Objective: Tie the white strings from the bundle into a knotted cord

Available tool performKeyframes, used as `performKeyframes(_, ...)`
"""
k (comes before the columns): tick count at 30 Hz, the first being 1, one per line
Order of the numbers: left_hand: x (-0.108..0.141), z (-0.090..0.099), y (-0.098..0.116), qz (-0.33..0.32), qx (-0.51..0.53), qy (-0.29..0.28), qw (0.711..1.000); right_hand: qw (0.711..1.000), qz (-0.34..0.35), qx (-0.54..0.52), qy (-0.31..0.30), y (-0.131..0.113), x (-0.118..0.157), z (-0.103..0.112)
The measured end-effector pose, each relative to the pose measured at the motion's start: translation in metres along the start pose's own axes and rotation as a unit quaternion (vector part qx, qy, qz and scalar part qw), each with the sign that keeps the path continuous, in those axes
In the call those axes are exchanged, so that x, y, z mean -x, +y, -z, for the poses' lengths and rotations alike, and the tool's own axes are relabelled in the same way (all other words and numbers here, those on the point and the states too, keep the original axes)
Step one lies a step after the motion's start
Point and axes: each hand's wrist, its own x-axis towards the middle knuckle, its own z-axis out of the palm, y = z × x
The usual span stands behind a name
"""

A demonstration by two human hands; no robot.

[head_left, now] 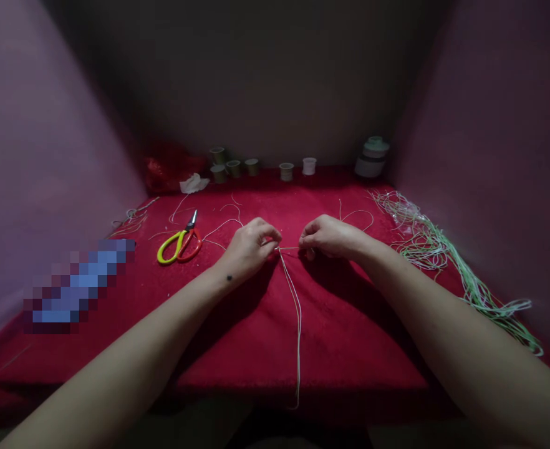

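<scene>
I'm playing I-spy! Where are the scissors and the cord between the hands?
Scissors (180, 244), head view: on the yellow handle.
Cord (299, 327), head view: on the strands hanging down.

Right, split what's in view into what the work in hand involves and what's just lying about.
In the work:
- pale cord, stretched between the fingertips of the left hand and right hand

Apparently lying about:
- scissors, untouched
- spools at the back
- green and white cords
- lidded jar

Red is shown by the surface (350, 349), pale cream by the cord (299, 318), yellow and red by the scissor handles (180, 247).
</scene>
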Motion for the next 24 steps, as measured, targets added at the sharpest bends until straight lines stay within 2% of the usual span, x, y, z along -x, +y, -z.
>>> performKeyframes(4, -0.022, 0.001, 0.002, -0.034, -0.06, -0.092, 0.993, 1.0, 0.007, 0.014, -0.004, 0.002, 0.001, 0.004)
performKeyframes(6, -0.03, -0.002, 0.001, -0.05, -0.096, -0.158, 0.982, 1.0, 0.003, 0.016, -0.001, 0.003, 0.0, 0.006)
performKeyframes(8, -0.034, -0.006, 0.0, -0.058, -0.129, -0.195, 0.971, 1.0, -0.005, 0.02, 0.008, 0.005, 0.0, 0.01)
performKeyframes(15, -0.035, -0.012, -0.003, -0.073, -0.143, -0.199, 0.967, 0.999, -0.018, 0.044, 0.011, 0.009, -0.001, 0.021)
performKeyframes(24, -0.034, -0.014, -0.003, -0.065, -0.118, -0.188, 0.973, 0.997, 0.001, 0.077, 0.004, 0.017, -0.006, 0.026)
